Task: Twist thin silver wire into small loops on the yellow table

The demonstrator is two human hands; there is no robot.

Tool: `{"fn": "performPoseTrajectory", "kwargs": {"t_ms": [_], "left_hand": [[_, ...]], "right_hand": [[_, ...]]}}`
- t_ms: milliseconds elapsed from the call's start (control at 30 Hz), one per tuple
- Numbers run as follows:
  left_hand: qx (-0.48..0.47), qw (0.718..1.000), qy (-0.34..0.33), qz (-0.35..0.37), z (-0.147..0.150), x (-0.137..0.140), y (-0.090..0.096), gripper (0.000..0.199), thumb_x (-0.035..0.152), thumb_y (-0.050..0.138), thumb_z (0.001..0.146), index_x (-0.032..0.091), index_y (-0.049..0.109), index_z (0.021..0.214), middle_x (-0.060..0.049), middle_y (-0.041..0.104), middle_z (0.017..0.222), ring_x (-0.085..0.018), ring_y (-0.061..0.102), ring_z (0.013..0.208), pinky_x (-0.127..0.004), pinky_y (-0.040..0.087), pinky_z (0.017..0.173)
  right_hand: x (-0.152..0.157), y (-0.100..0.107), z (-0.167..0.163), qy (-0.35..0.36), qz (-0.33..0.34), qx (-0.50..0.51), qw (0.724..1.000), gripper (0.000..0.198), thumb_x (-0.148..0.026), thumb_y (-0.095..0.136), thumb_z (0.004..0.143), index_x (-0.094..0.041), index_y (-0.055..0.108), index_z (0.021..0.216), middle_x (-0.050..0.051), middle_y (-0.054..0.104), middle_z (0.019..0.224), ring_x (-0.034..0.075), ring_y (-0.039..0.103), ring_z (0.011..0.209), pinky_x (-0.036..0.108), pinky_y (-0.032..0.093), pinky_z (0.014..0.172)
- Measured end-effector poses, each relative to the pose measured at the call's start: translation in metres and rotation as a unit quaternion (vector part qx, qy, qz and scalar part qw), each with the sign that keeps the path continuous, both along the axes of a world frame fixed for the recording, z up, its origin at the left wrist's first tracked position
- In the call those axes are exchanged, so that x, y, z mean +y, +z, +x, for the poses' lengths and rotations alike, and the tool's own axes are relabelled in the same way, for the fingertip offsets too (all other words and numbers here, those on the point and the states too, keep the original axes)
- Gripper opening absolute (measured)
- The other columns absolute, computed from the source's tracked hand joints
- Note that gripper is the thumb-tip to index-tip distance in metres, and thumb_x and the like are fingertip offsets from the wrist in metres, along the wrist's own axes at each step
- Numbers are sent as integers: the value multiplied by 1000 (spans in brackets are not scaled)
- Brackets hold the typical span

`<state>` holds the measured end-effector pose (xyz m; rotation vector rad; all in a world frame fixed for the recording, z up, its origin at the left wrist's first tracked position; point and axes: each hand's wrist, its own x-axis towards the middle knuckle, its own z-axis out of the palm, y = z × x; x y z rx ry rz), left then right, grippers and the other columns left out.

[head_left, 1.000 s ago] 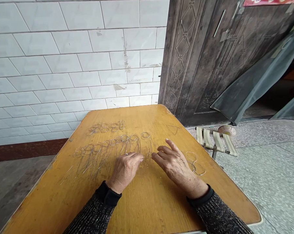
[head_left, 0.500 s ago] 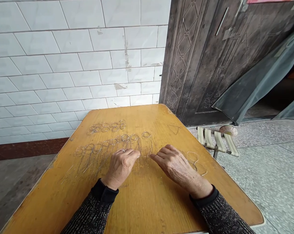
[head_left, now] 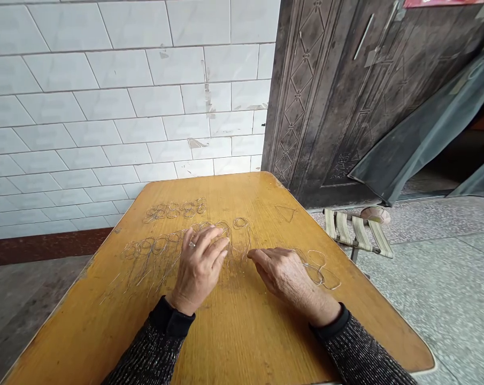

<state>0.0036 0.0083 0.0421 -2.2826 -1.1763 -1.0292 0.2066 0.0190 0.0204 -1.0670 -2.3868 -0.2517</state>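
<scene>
Wire loops with long straight tails (head_left: 173, 248) lie in a row across the middle of the yellow wooden table (head_left: 242, 331), and both hands rest among them. Nearest me are two dark knitted sleeves (head_left: 157, 347) reaching onto the tabletop. The left hand (head_left: 199, 264), a ring on one finger, lies palm down with its fingers spread flat over the right end of the row, pressing on the wires and gripping nothing. The right hand (head_left: 284, 272) lies just beside it, palm down and fingers loosely curled, its fingertips touching the table near the last loop's tails; whether it pinches a wire I cannot tell. Just right of that hand sits a small tangle of bigger rings (head_left: 320, 270). Farther up the table is a second, shorter cluster of small loops (head_left: 175, 209), and a wire triangle (head_left: 285, 213) lies apart toward the far right corner. Beyond the table stand a white tiled wall (head_left: 105, 107), a dark patterned door (head_left: 346, 96) and a striped folding stool (head_left: 356, 230) on the floor.
</scene>
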Motion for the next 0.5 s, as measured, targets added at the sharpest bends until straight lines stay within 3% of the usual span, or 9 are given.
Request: {"fn": "performPoseTrajectory", "kwargs": {"t_ms": [33, 100, 133, 200, 267, 333, 400, 500], "left_hand": [[-17, 999, 1, 38, 3, -4, 0, 23, 11, 51, 80, 20, 59, 99, -10, 61, 109, -25, 51, 108, -50, 29, 96], [-45, 994, -39, 88, 9, -12, -2, 27, 9, 55, 77, 23, 61, 98, -7, 63, 104, -24, 54, 103, -50, 30, 95], [-62, 994, -70, 64, 12, -14, -4, 26, 8, 54, 77, 24, 61, 95, -5, 65, 97, -21, 57, 94, -45, 36, 91], [-134, 979, -120, -94, 20, -15, -10, 20, 11, 48, 81, 20, 62, 92, -5, 66, 83, -16, 59, 77, -32, 45, 74], [-243, 919, -125, -285, 27, -13, -16, 19, 20, 46, 84, 16, 61, 95, -6, 65, 81, -14, 59, 69, -26, 47, 62], [-351, 837, -127, -400, 30, -9, -19, 26, 29, 47, 85, 16, 58, 104, -8, 64, 89, -14, 58, 69, -24, 47, 56], [-433, 772, -148, -441, 30, -5, -20, 31, 34, 51, 83, 17, 57, 107, -8, 62, 96, -14, 57, 73, -22, 46, 55], [-502, 719, -190, -442, 27, -3, -19, 22, 33, 57, 79, 16, 63, 91, -5, 62, 87, -12, 56, 71, -21, 44, 56]], "right_hand": [[1, -2, -1, -12, -15, 19, 1000, 21, -13, 36, 87, -16, 57, 87, 3, 62, 60, 13, 53, 49, 25, 26, 50], [3, -4, -1, -30, -48, 72, 996, 21, -18, 35, 89, -16, 57, 91, 4, 64, 63, 13, 56, 50, 24, 28, 49], [3, -4, -2, -31, -64, 105, 992, 22, -20, 35, 90, -16, 56, 93, 4, 65, 65, 14, 57, 52, 23, 30, 50], [2, -3, -2, -17, -98, 170, 980, 22, -23, 34, 91, -17, 56, 93, 5, 66, 71, 13, 58, 55, 22, 33, 52], [0, 0, -4, 11, -146, 210, 967, 23, -24, 33, 91, -18, 55, 90, 3, 63, 68, 12, 56, 54, 21, 35, 52], [-4, 4, -5, 50, -201, 215, 954, 22, -24, 34, 91, -18, 55, 85, 0, 57, 61, 10, 50, 50, 20, 34, 50], [-7, 8, -8, 87, -243, 204, 944, 22, -22, 35, 90, -17, 54, 81, -2, 52, 58, 9, 45, 49, 20, 33, 49], [-10, 11, -10, 128, -278, 205, 930, 19, -20, 36, 89, -16, 54, 83, -1, 52, 63, 9, 45, 52, 19, 33, 51]]}}
